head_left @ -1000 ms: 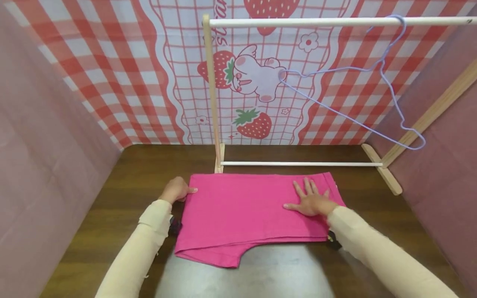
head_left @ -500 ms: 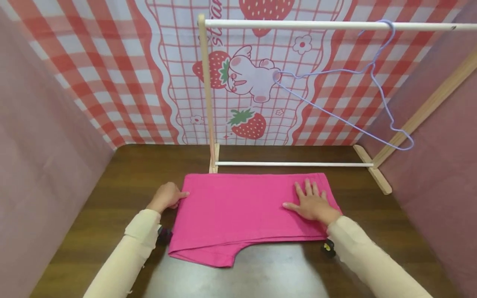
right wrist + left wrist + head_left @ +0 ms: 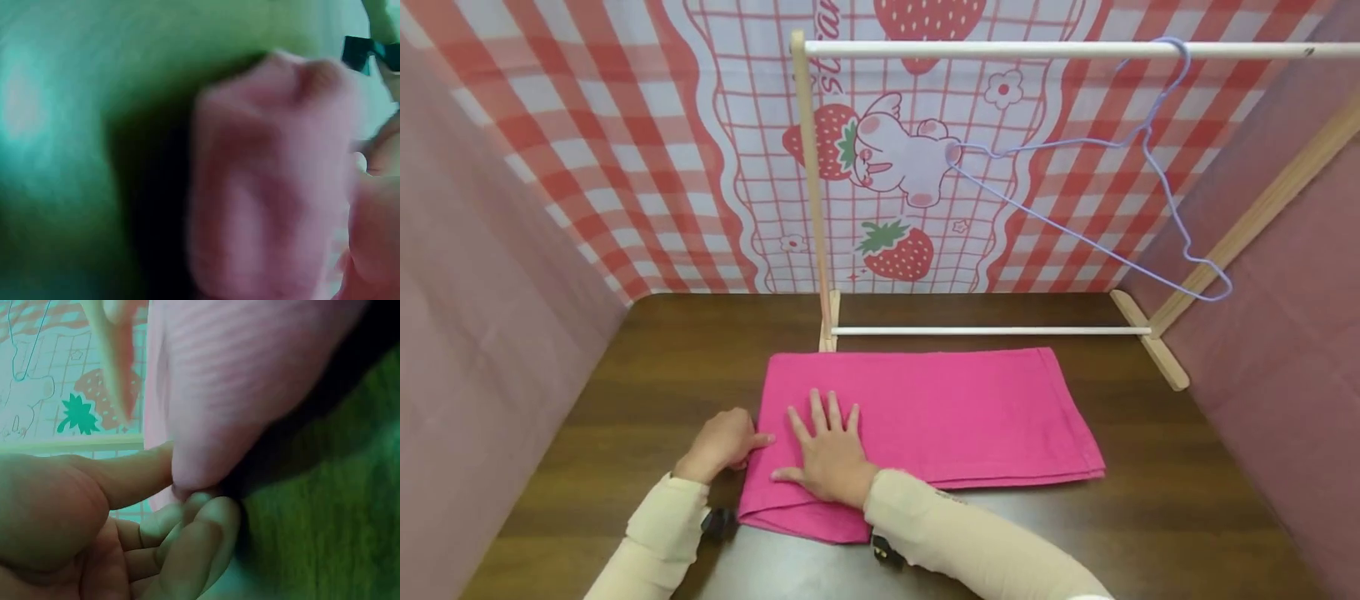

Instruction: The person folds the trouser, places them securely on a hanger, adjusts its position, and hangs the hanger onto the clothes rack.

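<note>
A folded pair of bright pink pants (image 3: 955,417) lies flat on the wooden table, its crotch bulge at the near left. At the left edge my left hand (image 3: 722,442) pinches the cloth, thumb on top and fingers curled below. The left wrist view shows the pants' edge (image 3: 219,406) between that thumb and the fingers. My right hand (image 3: 831,458) rests palm down on the left part of the pants, fingers spread and straight. In the blurred right wrist view, a rounded fold of the pants (image 3: 269,187) is seen from close up, with part of the right hand (image 3: 375,237) at the right.
Behind the pants stands a wooden rack with a white top rail (image 3: 1000,50) and a low white bar (image 3: 992,331). A lilac wire hanger (image 3: 1052,223) hangs from the rail. A strawberry-patterned cloth (image 3: 647,150) covers the back; pink fabric walls (image 3: 482,333) flank the table (image 3: 625,417).
My right hand has moved left across the pants, from their right end to the left part. The left hand has slid nearer along the left edge.
</note>
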A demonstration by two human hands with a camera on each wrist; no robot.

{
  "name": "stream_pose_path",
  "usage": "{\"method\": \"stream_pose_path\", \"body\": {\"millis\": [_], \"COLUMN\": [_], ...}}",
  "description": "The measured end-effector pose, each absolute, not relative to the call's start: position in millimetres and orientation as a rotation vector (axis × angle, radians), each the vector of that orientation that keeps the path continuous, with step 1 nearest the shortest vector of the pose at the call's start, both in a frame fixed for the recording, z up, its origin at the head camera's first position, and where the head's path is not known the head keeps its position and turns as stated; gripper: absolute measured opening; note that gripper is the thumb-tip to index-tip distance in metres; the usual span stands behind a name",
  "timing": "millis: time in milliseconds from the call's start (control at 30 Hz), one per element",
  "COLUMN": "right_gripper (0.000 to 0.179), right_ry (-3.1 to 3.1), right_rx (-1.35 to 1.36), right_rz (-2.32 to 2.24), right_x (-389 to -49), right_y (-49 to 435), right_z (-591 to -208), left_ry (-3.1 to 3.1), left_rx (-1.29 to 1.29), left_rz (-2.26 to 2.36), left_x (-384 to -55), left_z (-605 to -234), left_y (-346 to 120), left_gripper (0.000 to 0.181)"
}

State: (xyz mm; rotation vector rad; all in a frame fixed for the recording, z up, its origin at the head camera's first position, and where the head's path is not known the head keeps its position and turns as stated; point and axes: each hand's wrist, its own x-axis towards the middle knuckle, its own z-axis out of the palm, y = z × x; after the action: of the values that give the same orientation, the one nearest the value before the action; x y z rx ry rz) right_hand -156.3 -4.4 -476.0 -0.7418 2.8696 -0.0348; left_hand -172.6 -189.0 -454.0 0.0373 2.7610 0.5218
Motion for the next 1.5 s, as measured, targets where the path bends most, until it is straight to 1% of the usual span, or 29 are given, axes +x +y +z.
{"method": "stream_pose_path", "body": {"millis": [100, 200, 300, 433, 600, 733, 867, 1133, 1300, 1367, 1500], "right_gripper": [0.089, 0.089, 0.090, 0.092, 0.091, 0.091, 0.090, 0.089, 0.088, 0.089, 0.090], "right_ry": [2.846, 2.861, 2.900, 2.943, 2.989, 3.025, 3.028, 3.037, 3.051, 3.051, 3.040], "right_rx": [-0.697, -0.650, -0.567, -0.428, -0.287, -0.196, -0.162, -0.165, -0.156, -0.161, -0.178], "right_rz": [-0.098, -0.194, -0.262, -0.301, -0.309, -0.233, -0.235, -0.233, -0.214, -0.213, -0.226], "right_x": [-157, -163, -169, -176, -176, -172, -169, -163, -161, -162, -165], "right_y": [0, 28, 70, 140, 228, 276, 296, 296, 301, 302, 297], "right_z": [-488, -496, -497, -498, -492, -488, -484, -489, -487, -486, -488], "left_ry": [2.777, 2.789, 2.794, 2.792, 2.790, 2.785, 2.789, 2.817, 3.046, 3.124, 3.021], "left_rx": [0.027, 0.046, 0.066, 0.068, 0.073, 0.070, 0.067, 0.039, 0.087, 0.191, 0.650], "left_rz": [0.526, 0.534, 0.542, 0.546, 0.542, 0.559, 0.582, 0.596, 0.498, 0.499, 0.513], "left_x": [-170, -172, -173, -174, -175, -176, -177, -172, -165, -159, -139], "left_z": [-457, -457, -457, -458, -459, -460, -460, -464, -456, -450, -447], "left_y": [-188, -188, -188, -190, -193, -195, -194, -195, -171, -155, -126], "left_gripper": [0.046, 0.046, 0.046, 0.046, 0.049, 0.051, 0.049, 0.040, 0.035, 0.031, 0.025]}}
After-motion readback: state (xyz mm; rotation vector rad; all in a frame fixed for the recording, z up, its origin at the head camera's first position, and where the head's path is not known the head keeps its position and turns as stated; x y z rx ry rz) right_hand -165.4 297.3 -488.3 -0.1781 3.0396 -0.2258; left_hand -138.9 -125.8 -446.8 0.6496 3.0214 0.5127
